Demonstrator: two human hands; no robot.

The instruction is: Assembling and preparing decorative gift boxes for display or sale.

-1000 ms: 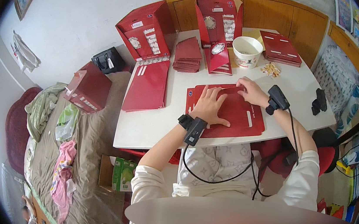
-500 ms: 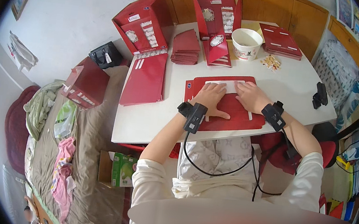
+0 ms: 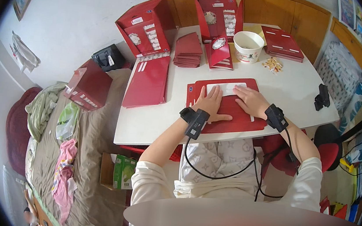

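A flat red cardboard piece (image 3: 237, 127) lies near the front edge of the white table (image 3: 161, 131), with a white strip (image 3: 226, 89) across its upper part. My left hand (image 3: 210, 104) rests flat on it, thumb stretched to the right and fingertips on the strip's left part. My right hand (image 3: 251, 101) also lies flat, its fingers reaching over the strip's right end. Neither hand grips anything. Another red sheet's edge shows beneath the piece on the left. Black devices with cables are strapped to both wrists.
Red sheets (image 3: 148, 83) lie stacked at the left, beside a pile of small red pieces (image 3: 188, 50). Red boxes (image 3: 145, 27) stand behind. A white paper tub (image 3: 247, 47), small scraps (image 3: 273, 65), more red sheets (image 3: 283, 43) and a black device (image 3: 322, 98) occupy the right side.
My right hand's fingers have shifted slightly left and down along the white strip. My left hand has slid slightly down and left. The red piece stays in place.
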